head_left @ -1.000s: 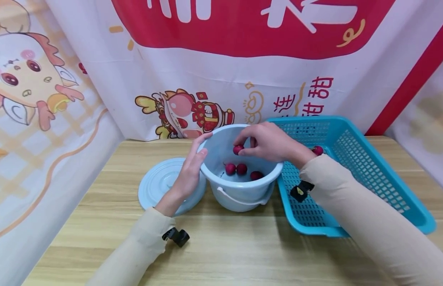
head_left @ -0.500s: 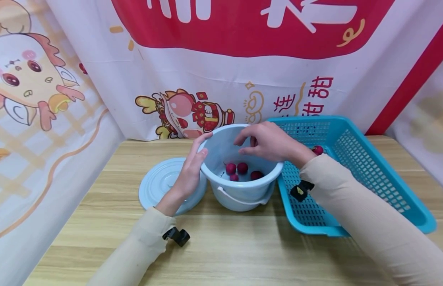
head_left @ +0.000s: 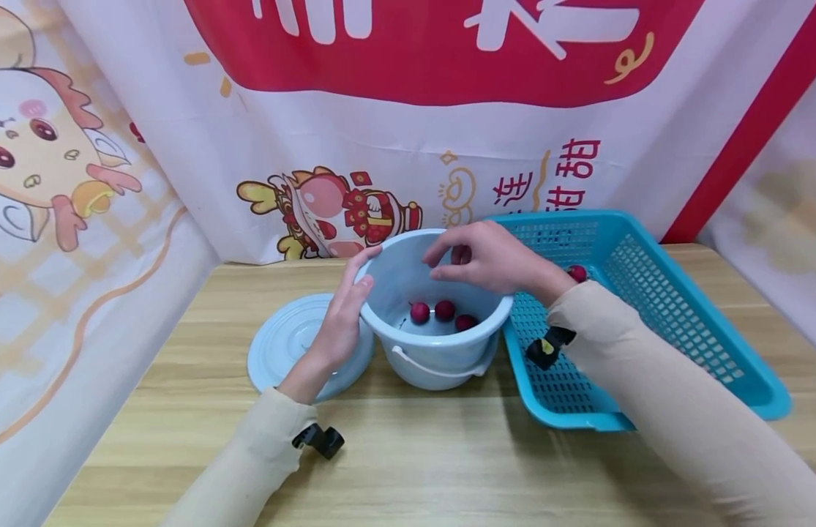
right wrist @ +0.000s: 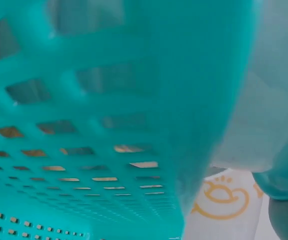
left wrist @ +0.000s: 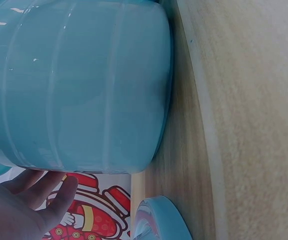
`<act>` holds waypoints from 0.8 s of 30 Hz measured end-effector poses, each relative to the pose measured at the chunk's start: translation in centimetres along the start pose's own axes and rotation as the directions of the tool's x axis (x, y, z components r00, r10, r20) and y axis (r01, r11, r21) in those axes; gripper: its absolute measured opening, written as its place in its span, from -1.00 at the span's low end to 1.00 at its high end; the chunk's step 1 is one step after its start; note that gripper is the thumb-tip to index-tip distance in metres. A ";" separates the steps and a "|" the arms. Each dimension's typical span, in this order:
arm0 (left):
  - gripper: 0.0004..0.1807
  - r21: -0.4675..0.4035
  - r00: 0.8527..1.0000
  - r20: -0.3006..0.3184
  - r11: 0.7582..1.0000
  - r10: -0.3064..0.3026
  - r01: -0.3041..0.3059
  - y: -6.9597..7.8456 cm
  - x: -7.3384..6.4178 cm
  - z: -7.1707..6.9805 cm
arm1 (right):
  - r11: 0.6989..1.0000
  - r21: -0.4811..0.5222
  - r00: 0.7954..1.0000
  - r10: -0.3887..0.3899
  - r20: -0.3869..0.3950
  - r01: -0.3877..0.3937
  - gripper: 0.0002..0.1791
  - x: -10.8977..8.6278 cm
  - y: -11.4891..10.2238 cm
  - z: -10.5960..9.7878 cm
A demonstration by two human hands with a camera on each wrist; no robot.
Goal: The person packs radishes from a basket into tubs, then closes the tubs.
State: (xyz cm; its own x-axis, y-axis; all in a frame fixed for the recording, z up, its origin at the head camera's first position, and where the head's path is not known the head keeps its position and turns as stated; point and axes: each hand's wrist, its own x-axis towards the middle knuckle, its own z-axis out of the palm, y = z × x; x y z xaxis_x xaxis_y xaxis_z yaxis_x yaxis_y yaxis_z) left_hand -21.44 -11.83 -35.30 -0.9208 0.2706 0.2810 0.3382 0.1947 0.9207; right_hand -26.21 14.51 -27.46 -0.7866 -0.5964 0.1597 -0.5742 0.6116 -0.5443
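Observation:
A light blue bucket (head_left: 440,359) stands upright on the table, its handle hanging down in front. Several red radishes lie at its bottom, one radish (head_left: 419,312) showing a thin root. My left hand (head_left: 335,322) holds the bucket's left side, thumb over the rim; the left wrist view shows its fingers (left wrist: 58,200) along the outer wall. Over the bucket's right rim reaches my right hand (head_left: 489,256), fingers loosely bent inside the opening with nothing between them. The right wrist view is mostly filled by basket mesh, the right hand hardly showing.
A turquoise mesh basket (head_left: 704,322) stands right of the bucket, under my right forearm, with a radish (head_left: 577,273) near its far side. The bucket's round lid (head_left: 276,344) lies on the table at left, partly under my left hand. A printed cloth (head_left: 394,154) hangs behind.
My right hand let go of a radish, which dropped into the bucket and is now out of sight behind its front wall. The view shifts slightly; both hands stay at the bucket.

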 end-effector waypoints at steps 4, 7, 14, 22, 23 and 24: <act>-0.42 -0.002 1.000 -0.008 1.000 0.008 -0.008 -0.1 -0.2 -0.3 | 0.992 0.129 1.000 0.019 -0.019 -0.016 -0.65 -0.5 0.2 -0.7; -0.42 -0.005 1.000 -0.007 1.000 0.011 -0.011 -0.1 -0.2 -0.3 | 0.975 0.216 0.997 0.058 -0.059 -0.044 -0.63 -1.5 0.8 -1.6; -0.43 -0.002 1.000 0.001 1.000 0.000 0.000 0.1 0.0 0.0 | 0.955 0.268 0.971 0.173 -0.164 -0.125 -0.55 -4.7 3.2 -4.2; -0.43 0.018 1.000 -0.009 1.000 0.005 -0.005 0.4 -0.1 0.0 | 0.946 0.197 0.945 0.288 -0.156 -0.256 -0.45 -7.2 7.5 -5.9; -0.43 0.018 1.000 -0.011 1.000 0.005 -0.005 0.4 -0.2 -0.1 | 0.943 0.196 0.943 0.300 -0.148 -0.269 -0.45 -7.4 8.0 -6.0; -0.42 0.017 1.000 -0.014 1.000 0.003 -0.003 0.4 -0.2 -0.2 | 0.939 0.199 0.940 0.311 -0.141 -0.280 -0.45 -7.5 8.4 -6.1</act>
State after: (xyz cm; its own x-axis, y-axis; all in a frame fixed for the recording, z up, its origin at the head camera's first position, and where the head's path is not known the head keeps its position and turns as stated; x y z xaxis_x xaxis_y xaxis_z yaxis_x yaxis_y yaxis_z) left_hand -21.17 -12.01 -34.97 -0.9224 0.2582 0.2872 0.3438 0.2102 0.9152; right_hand -26.51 27.29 -28.25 -0.9499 -0.2972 0.0973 -0.2733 0.6379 -0.7200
